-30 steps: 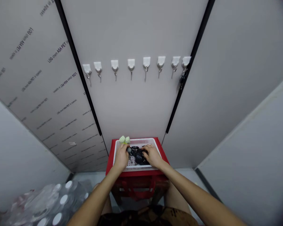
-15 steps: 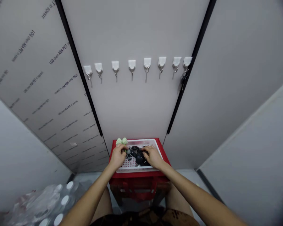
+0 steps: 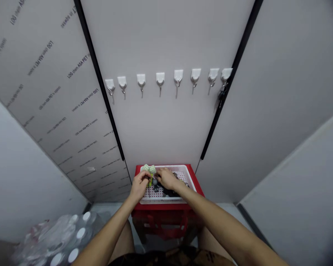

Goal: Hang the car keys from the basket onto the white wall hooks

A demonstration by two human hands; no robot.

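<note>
My left hand (image 3: 140, 184) is over the left end of a white plastic basket (image 3: 192, 181), thumb and fingertips pinched on a keychain with a yellow piece (image 3: 150, 180). A pale green checked bow (image 3: 150, 169) sits just beyond these fingers, apparently part of the same keychain. My right hand (image 3: 168, 178) reaches across the basket's middle with curled fingers close to the left ones; what they grip is hidden. Between the hands is a small grey figure charm (image 3: 155, 183). Dark keys and fobs (image 3: 168, 193) lie under my right hand, partly covered.
The basket rests on a red-covered stool (image 3: 166, 207) against the wall. Several white hooks (image 3: 160, 77) run across the wall, and dark keys (image 3: 222, 94) hang at the rightmost one. Wrapped bottles (image 3: 80, 233) stand on the floor at the lower left.
My right hand has moved left across the basket, toward my left hand. The bow has tilted, and the yellow piece shows more clearly. The whole view has shifted slightly.
</note>
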